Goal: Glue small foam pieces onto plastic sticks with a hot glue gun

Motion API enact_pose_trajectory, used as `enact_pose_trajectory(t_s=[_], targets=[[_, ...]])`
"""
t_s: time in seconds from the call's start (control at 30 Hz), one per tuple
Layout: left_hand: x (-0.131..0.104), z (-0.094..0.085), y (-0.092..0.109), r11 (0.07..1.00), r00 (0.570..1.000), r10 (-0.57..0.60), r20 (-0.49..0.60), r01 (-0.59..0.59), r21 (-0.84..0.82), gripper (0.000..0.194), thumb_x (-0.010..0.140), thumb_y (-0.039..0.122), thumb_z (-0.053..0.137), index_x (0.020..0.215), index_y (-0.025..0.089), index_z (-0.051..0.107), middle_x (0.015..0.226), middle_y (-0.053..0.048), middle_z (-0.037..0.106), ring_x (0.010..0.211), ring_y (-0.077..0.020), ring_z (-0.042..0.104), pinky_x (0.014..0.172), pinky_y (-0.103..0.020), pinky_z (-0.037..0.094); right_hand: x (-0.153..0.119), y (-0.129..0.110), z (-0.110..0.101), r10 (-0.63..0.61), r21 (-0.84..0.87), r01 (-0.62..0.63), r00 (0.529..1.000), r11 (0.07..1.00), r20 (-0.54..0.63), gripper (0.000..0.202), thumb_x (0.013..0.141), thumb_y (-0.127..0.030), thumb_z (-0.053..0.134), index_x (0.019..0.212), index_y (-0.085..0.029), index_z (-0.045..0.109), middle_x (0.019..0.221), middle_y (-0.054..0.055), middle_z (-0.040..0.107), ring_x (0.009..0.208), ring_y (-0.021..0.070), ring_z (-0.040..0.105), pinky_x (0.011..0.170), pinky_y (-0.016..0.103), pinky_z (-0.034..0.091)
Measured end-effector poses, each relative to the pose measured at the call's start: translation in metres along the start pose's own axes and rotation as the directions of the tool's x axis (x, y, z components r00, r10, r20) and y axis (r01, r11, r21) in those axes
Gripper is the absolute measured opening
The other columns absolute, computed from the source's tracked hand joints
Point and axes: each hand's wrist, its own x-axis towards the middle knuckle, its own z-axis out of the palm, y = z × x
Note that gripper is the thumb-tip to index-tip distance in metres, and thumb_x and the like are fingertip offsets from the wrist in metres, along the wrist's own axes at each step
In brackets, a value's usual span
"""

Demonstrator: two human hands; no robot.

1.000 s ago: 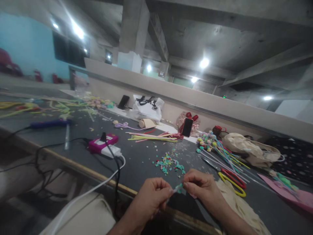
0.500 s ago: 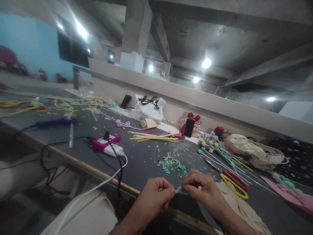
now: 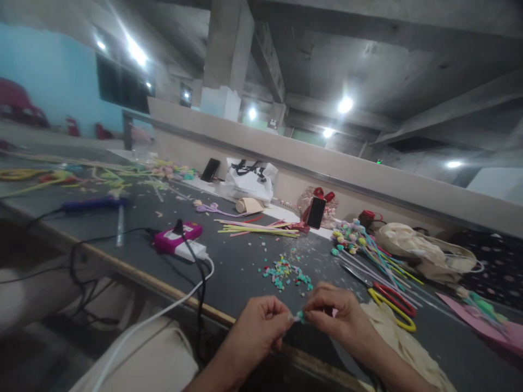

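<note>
At the table's front edge, my left hand point(image 3: 265, 322) pinches the pale end of a small piece. My right hand point(image 3: 337, 313) closes its fingertips on the teal part of the same small teal piece point(image 3: 301, 316), which is mostly covered by fingers; its exact kind cannot be made out. Just beyond my hands lies a loose pile of tiny coloured bits point(image 3: 281, 272), mostly teal with some yellow and red. Scissors point(image 3: 392, 305) with red and yellow handles rest to the right of my right hand, beside a cream cloth point(image 3: 402, 340).
A magenta and white power strip point(image 3: 180, 240) with cables sits left. Coloured strips point(image 3: 257, 228) lie mid-table. Flower-like stems point(image 3: 355, 239) and a cream bag point(image 3: 417, 250) are at right. A blue glue gun point(image 3: 93, 203) lies far left; a phone point(image 3: 316, 212) leans at the back.
Both hands stay almost in place, still pinching the small teal piece. My right-hand fingers have shifted very slightly; the table things look the same.
</note>
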Motion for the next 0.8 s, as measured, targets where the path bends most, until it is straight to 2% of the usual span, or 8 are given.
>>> enact_pose_trajectory(t_s=[0.1,0.23,0.4,0.63,0.8], targets=[[0.000,0.000,0.000,1.000,1.000,0.012,0.004,-0.012,-0.011,0.016,0.060,0.029,0.058,0.053,0.016,0.051,0.032,0.009,0.043,0.028,-0.0038,0.031,0.034,-0.016,0.019,0.000,0.000,-0.001,-0.013,-0.008,0.013,1.000,1.000,0.019,0.010,0.068,-0.017,0.056,0.062,-0.019,0.063,0.058,-0.001,0.056,0.059,0.0120,0.051,0.053,0.021,0.037],[-0.001,0.000,0.000,1.000,1.000,0.001,-0.010,0.000,0.012,0.014,0.062,0.026,0.055,0.054,0.016,0.050,0.030,0.009,0.042,0.025,-0.0028,0.026,0.032,-0.016,0.016,0.001,-0.001,-0.001,-0.005,-0.016,0.006,0.999,1.000,0.041,0.010,0.068,-0.016,0.056,0.063,-0.018,0.065,0.060,0.000,0.056,0.059,0.0122,0.052,0.053,0.021,0.037],[-0.001,0.000,0.001,1.000,0.999,-0.022,-0.026,0.022,0.001,0.015,0.062,0.028,0.055,0.054,0.016,0.050,0.029,0.010,0.041,0.024,-0.0022,0.025,0.030,-0.015,0.015,0.001,-0.001,-0.002,-0.017,0.009,0.016,0.999,1.000,0.050,0.017,0.072,-0.015,0.052,0.075,-0.021,0.067,0.069,0.002,0.060,0.065,0.0134,0.054,0.058,0.023,0.040],[-0.006,-0.001,0.010,0.995,0.996,-0.072,-0.046,0.069,-0.069,0.018,0.062,0.031,0.055,0.054,0.017,0.047,0.030,0.010,0.039,0.023,-0.0015,0.022,0.029,-0.015,0.011,-0.003,-0.004,-0.004,-0.005,0.093,0.009,0.999,0.996,-0.037,0.020,0.076,-0.018,0.048,0.083,-0.021,0.067,0.072,0.003,0.061,0.067,0.0138,0.056,0.058,0.024,0.041],[-0.012,-0.004,0.016,0.979,0.994,-0.103,0.022,0.105,-0.174,0.026,0.061,0.040,0.057,0.055,0.017,0.046,0.033,0.011,0.038,0.024,-0.0003,0.020,0.028,-0.014,0.008,-0.008,0.004,-0.002,0.046,0.166,-0.020,0.987,0.986,-0.156,0.020,0.078,-0.022,0.046,0.079,-0.019,0.065,0.069,0.003,0.060,0.065,0.0142,0.055,0.059,0.024,0.042]])
